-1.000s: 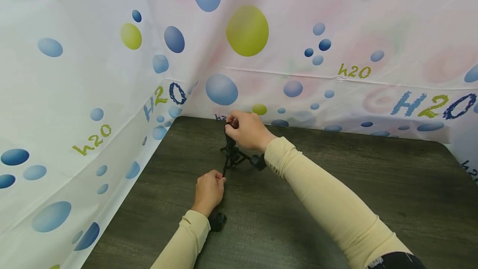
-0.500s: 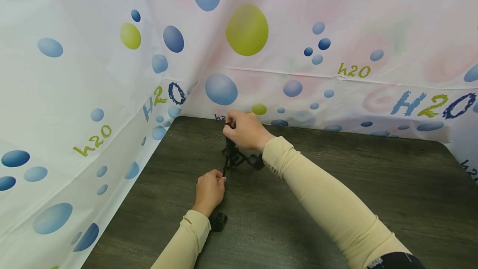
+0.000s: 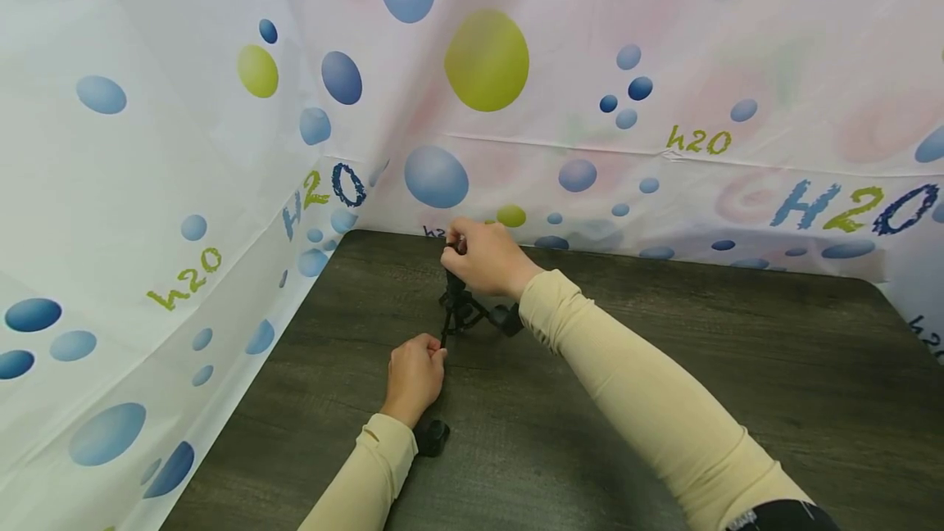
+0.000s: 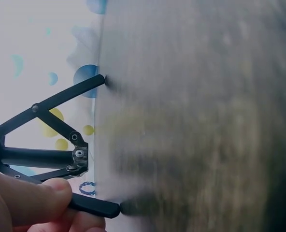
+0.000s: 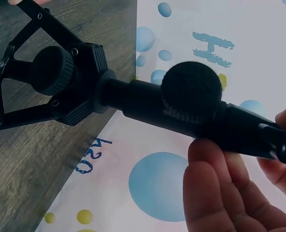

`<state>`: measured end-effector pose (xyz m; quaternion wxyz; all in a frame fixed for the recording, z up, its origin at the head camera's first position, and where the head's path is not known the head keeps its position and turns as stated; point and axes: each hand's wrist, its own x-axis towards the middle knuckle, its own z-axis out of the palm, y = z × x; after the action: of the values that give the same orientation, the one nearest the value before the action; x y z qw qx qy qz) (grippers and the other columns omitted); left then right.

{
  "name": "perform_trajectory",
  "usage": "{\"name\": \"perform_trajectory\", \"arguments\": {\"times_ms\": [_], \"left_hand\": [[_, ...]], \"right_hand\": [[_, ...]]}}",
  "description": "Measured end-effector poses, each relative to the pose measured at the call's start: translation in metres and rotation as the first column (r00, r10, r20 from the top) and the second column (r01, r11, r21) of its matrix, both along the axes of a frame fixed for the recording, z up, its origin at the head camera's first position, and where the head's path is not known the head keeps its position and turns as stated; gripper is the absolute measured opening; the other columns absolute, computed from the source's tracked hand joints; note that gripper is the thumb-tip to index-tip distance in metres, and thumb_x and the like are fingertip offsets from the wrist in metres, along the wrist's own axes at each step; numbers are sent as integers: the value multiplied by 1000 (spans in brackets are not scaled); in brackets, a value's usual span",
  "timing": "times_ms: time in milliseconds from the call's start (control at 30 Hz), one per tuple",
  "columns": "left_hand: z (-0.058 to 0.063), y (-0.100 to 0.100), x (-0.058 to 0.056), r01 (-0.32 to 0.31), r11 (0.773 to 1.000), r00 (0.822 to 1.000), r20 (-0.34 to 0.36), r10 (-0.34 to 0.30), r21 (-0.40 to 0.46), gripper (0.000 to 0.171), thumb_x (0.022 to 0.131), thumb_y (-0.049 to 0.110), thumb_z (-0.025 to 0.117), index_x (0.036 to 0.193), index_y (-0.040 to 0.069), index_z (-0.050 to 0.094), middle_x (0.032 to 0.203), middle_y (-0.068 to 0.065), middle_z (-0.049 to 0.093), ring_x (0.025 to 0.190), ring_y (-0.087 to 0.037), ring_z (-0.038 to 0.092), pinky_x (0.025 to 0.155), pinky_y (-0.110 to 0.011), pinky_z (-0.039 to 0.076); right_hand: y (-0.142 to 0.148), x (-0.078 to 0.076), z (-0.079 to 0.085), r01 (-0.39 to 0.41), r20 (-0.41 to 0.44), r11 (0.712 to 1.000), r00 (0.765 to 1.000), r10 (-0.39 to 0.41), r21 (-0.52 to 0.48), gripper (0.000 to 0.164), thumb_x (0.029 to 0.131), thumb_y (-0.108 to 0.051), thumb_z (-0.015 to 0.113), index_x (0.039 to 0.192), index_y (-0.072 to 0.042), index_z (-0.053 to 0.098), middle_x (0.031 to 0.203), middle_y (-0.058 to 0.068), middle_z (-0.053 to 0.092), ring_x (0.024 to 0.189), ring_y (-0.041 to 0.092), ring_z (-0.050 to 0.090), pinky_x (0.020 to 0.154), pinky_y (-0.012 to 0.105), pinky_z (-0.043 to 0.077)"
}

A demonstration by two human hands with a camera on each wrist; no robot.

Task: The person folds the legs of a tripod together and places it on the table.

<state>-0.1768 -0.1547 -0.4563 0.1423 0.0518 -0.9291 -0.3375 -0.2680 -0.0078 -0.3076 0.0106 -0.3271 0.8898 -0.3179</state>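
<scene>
A small black tripod (image 3: 457,306) stands near the back left of the table, its legs spread. My right hand (image 3: 490,260) grips its top end from above; in the right wrist view the fingers (image 5: 208,193) lie along the top piece, beside a round ribbed knob (image 5: 191,92). Lower down, my left hand (image 3: 415,374) pinches one leg. The left wrist view shows that leg (image 4: 97,205) between thumb and fingers, its tip sticking out past them. Another leg (image 4: 78,92) slants out beyond, linked by a hinged brace (image 4: 58,124) to the centre post (image 4: 36,157).
The dark wood-grain table (image 3: 627,400) runs far to the right. Behind and to the left, a white sheet (image 3: 590,105) printed with blue and green dots and "H2O" lettering borders it. A black device (image 3: 433,437) sits by the left wrist, another (image 3: 507,319) by the right.
The tripod's top and the right hand's fingertips have shifted very slightly, and the tripod has tilted a little. My left hand has stayed in place on the leg.
</scene>
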Motion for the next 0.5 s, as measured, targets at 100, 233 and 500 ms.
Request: {"name": "perform_trajectory", "arguments": {"times_ms": [100, 233, 500], "left_hand": [[0, 0, -1, 0, 1000, 1000, -6, 0, 2, 8, 90, 8, 75, 85, 4, 70, 73, -1, 64, 67, -21, 61, 65, -42, 52], [-1, -1, -2, 2, 1000, 1000, -14, -2, 11, 8, 89, 7, 74, 84, 4, 69, 73, -1, 64, 66, -20, 61, 65, -42, 52], [-3, 0, -3, 7, 1000, 999, -36, -7, 6, 8, 88, 4, 75, 82, 4, 69, 72, -1, 64, 65, -20, 61, 64, -41, 52]], "right_hand": [[0, 0, 0, 3, 4, 1000, 1000, -3, 3, 14, 101, -18, 46, 105, -10, 55, 87, 5, 60, 63, 18, 49, 66, 32, 40], [1, 1, 1, 8, 3, 1000, 1000, -8, 9, 15, 102, -19, 46, 107, -10, 56, 93, 6, 62, 69, 19, 54, 70, 34, 44], [1, 1, -1, 12, 12, 1000, 1000, -12, -1, 14, 102, -20, 47, 107, -10, 56, 93, 6, 62, 69, 20, 55, 70, 35, 45]]}}
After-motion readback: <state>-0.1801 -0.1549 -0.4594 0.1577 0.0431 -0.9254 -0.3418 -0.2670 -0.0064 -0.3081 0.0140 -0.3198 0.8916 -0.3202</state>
